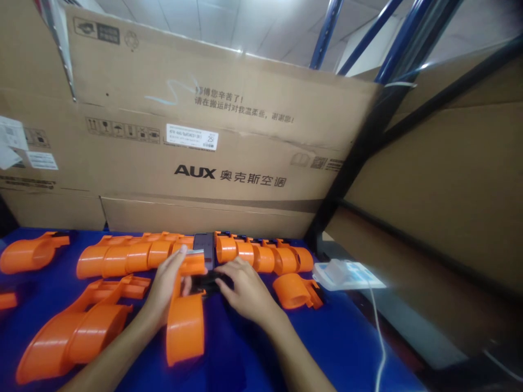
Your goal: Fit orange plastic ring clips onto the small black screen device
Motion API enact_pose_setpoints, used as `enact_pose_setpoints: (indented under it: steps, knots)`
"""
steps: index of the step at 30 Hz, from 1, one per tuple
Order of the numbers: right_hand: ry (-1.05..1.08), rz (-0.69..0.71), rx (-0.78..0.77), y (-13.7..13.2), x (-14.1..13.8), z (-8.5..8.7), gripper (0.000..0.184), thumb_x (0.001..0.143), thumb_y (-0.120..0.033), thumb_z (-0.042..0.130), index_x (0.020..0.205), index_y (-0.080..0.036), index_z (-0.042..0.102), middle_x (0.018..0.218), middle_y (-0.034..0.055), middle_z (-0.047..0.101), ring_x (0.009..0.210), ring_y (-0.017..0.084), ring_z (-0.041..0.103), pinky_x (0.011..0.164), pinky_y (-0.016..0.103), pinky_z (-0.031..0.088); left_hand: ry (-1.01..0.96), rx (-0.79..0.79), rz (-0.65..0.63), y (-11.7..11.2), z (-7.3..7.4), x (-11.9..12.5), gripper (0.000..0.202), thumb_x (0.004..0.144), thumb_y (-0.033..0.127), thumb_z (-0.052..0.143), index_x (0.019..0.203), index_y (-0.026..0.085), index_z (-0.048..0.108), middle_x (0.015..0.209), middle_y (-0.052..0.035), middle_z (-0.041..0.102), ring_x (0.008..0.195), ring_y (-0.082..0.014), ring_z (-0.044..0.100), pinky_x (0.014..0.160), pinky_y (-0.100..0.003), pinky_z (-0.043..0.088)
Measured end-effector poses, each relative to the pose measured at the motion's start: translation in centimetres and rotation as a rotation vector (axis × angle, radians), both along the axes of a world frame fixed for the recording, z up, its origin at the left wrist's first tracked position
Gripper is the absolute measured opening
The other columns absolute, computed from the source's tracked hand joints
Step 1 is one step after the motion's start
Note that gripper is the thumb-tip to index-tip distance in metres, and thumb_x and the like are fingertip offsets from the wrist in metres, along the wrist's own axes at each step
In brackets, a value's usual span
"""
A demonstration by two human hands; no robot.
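Head view, seen from my distant seat: an orange part point(185, 329) hangs in the grasp of the left hand point(165, 283) at the middle of the blue counter point(347, 348), its broad rounded end pointing toward me and its narrow end toward the cardboard point(245, 141) behind, the long axis running fore and aft. I see the left fingers wrapped around its narrow end, thumb on top, while the right hand point(245, 286) pinches a black piece point(199, 282) between thumb and forefinger, right beside the orange part. The counter's back edge meets the cardboard; its right edge slants down toward the lower corner, leaving me blue surface between the forearms and more beyond the right one. Ahead, a dark grey device point(200, 241) stands between a left row of orange parts point(139, 257) and a right row of orange parts point(263, 258), closing off the way forward. A pair of orange parts point(53, 340) crowds the left forearm, a lone orange part point(291, 291) lies just beyond the right hand, and a white power strip point(351, 275) sits at the right edge, its white cable point(379, 337) trailing down.
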State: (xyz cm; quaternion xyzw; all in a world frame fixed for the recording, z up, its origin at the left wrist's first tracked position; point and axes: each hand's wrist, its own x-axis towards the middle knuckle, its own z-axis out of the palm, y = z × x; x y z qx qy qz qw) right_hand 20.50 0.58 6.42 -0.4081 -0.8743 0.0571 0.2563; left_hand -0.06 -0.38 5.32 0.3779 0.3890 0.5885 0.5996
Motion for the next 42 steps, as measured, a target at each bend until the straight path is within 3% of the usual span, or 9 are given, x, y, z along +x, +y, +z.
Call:
enact_pose_setpoints:
  steps: [5, 9, 15, 20, 27, 36, 42]
  knots:
    - [-0.028, -0.008, -0.077, -0.1, -0.3, 0.1, 0.020, 0.094, -0.025, 0.059, 0.111, -0.022, 0.071, 0.101, 0.0080, 0.072, 0.098, 0.024, 0.061, 0.090, 0.037, 0.047, 0.059, 0.016, 0.031, -0.1, 0.1, 0.5, 0.049, 0.077, 0.064, 0.067, 0.064, 0.017, 0.059, 0.037, 0.0021, 0.049, 0.030, -0.0103, 0.041, 0.035, -0.022, 0.030]
    - [0.184, -0.019, -0.098, -0.1, -0.3, 0.4, 0.020, 0.098, -0.028, 0.055, 0.106, -0.023, 0.072, 0.103, 0.0071, 0.072, 0.100, 0.024, 0.061, 0.094, 0.039, 0.045, 0.060, 0.042, 0.020, -0.1, 0.1, 0.8, 0.044, 0.079, 0.061, 0.067, 0.074, 0.018, 0.059, 0.042, 0.0040, 0.051, 0.031, -0.0095, 0.041, 0.034, -0.021, 0.029]
    - [0.591, 0.022, -0.252, -0.3, -1.9, 0.5, 0.024, 0.097, -0.038, 0.058, 0.106, -0.021, 0.071, 0.089, 0.0027, 0.070, 0.074, 0.016, 0.060, 0.067, 0.027, 0.047, 0.155, 0.092, -0.047, -0.8, -0.4, 1.4, 0.041, 0.084, 0.061, 0.061, 0.098, 0.022, 0.056, 0.044, 0.0087, 0.049, 0.030, -0.0083, 0.040, 0.034, -0.018, 0.028]
    - [0.745, 0.030, -0.359, -0.3, -2.6, 0.1, 0.025, 0.093, -0.041, 0.063, 0.093, -0.017, 0.070, 0.076, 0.0009, 0.065, 0.064, 0.014, 0.053, 0.059, 0.025, 0.043, 0.215, 0.139, -0.104, -0.9, -1.0, 1.7, 0.037, 0.087, 0.058, 0.060, 0.099, 0.023, 0.054, 0.045, 0.0099, 0.047, 0.030, -0.0082, 0.040, 0.033, -0.017, 0.024]
    - [0.784, -0.058, -0.288, -0.5, -2.7, 0.4, 0.019, 0.090, -0.037, 0.066, 0.090, -0.019, 0.071, 0.075, 0.0000, 0.064, 0.061, 0.013, 0.047, 0.058, 0.025, 0.039, 0.245, 0.176, -0.089, -0.6, -1.2, 1.7, 0.035, 0.090, 0.056, 0.058, 0.095, 0.022, 0.056, 0.044, 0.0089, 0.046, 0.031, -0.0067, 0.037, 0.035, -0.018, 0.023]
    - [0.842, -0.114, -0.239, -0.7, -2.7, 0.8, 0.020, 0.089, -0.038, 0.066, 0.090, -0.019, 0.070, 0.083, 0.0022, 0.068, 0.068, 0.015, 0.054, 0.064, 0.027, 0.042, 0.213, 0.186, -0.029, -0.4, -0.5, 0.9, 0.035, 0.087, 0.056, 0.061, 0.093, 0.022, 0.058, 0.044, 0.0089, 0.046, 0.032, -0.0055, 0.034, 0.038, -0.018, 0.027]
    - [0.969, -0.172, -0.189, 0.8, -0.5, 0.4, 0.021, 0.087, -0.041, 0.066, 0.088, -0.019, 0.067, 0.082, 0.0021, 0.066, 0.073, 0.017, 0.058, 0.068, 0.028, 0.046, 0.040, 0.125, 0.036, -0.1, 0.4, -0.3, 0.036, 0.082, 0.053, 0.069, 0.094, 0.021, 0.061, 0.041, 0.0092, 0.045, 0.031, -0.0075, 0.038, 0.036, -0.017, 0.030]
